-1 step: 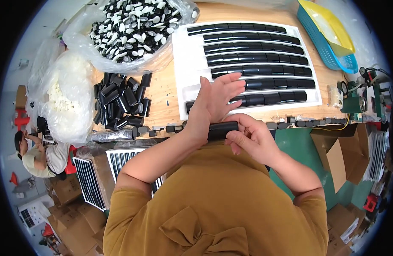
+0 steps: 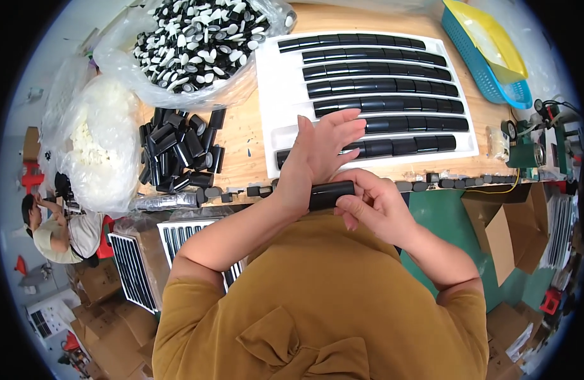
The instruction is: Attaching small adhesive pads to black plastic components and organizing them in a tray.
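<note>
A short glossy black tube (image 2: 330, 195) lies sideways in front of my body, close to the table's front edge. My right hand (image 2: 382, 208) pinches its right end between thumb and fingers. The heel of my left hand (image 2: 310, 159) presses against the tube's left end, with its fingers stretched out and apart. Just beyond my hands lies a white tray (image 2: 280, 85) with several rows of similar black tubes (image 2: 393, 87). My left fingers reach over its front rows and hide part of them.
Loose black tubes (image 2: 181, 149) lie heaped at left. Behind them sits a clear bag of black-and-white caps (image 2: 200, 44), beside a bag of whitish pieces (image 2: 89, 142). Blue and yellow baskets (image 2: 488, 54) stand far right, near a green device (image 2: 526, 155). Small dark pieces (image 2: 457, 183) line the table edge.
</note>
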`<action>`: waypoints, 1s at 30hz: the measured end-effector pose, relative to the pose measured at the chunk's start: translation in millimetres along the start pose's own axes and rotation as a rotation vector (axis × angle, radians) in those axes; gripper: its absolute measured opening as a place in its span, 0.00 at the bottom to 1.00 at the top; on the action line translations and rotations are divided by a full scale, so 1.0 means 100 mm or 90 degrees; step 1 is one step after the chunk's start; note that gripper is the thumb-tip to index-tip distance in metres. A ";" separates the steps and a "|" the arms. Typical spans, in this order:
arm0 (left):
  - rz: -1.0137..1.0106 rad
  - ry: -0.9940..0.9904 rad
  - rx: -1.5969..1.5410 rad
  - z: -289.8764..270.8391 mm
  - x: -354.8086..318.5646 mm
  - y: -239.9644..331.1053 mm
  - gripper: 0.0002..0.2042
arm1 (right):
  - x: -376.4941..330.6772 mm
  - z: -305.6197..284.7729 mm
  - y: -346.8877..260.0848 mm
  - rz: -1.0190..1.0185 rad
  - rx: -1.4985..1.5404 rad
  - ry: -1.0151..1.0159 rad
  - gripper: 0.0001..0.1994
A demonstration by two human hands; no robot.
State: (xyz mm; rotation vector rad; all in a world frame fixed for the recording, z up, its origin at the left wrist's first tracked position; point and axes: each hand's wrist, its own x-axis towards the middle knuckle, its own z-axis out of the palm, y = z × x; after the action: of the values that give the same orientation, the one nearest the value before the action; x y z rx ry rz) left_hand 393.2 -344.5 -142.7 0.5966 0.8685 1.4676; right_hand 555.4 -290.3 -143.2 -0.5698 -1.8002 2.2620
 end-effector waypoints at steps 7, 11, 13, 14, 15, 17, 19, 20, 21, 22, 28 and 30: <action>0.075 0.036 0.069 0.04 0.06 -0.05 0.40 | -0.04 -0.01 -0.08 -0.019 -0.038 0.040 0.11; 0.198 0.171 0.078 -0.09 0.32 -0.11 0.30 | 0.13 -0.13 -0.13 -0.028 -0.053 0.089 0.12; 0.244 0.234 0.151 -0.22 0.35 -0.07 0.25 | 0.23 -0.37 0.00 -0.059 -0.096 0.210 0.12; 0.274 0.235 0.180 -0.29 0.36 -0.01 0.23 | 0.18 -0.62 0.04 -0.073 -0.159 0.295 0.12; 0.305 0.241 0.210 -0.36 0.32 0.06 0.22 | 0.10 -0.89 0.08 -0.127 -0.205 0.397 0.12; 0.308 0.298 0.228 -0.50 0.24 0.15 0.17 | -0.23 -1.51 0.13 -0.074 -0.263 0.574 0.15; 0.290 0.342 0.185 -0.63 0.19 0.17 0.16 | -0.55 -2.02 0.21 -0.076 -0.215 0.738 0.16; 0.285 0.343 0.170 -0.72 0.17 0.18 0.16 | -0.66 -2.23 0.25 -0.064 -0.214 0.783 0.15; 0.284 0.337 0.167 -0.74 0.17 0.17 0.16 | -0.76 -2.43 0.31 -0.042 -0.219 0.784 0.15; 0.279 0.345 0.168 -0.75 0.17 0.16 0.15 | -0.78 -2.51 0.34 -0.020 -0.245 0.778 0.13; 0.251 0.327 0.178 -0.77 0.16 0.12 0.16 | -0.69 -2.64 0.55 -0.014 -0.367 0.828 0.10; 0.245 0.345 0.178 -0.79 0.14 0.13 0.16 | -0.70 -2.66 0.68 -0.028 -0.569 0.890 0.10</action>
State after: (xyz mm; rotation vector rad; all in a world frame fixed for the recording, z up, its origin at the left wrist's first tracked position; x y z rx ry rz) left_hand 321.5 -342.7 -180.2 0.6023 1.4580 1.9171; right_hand 733.9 -96.2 -246.5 -1.6115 -1.6763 0.3894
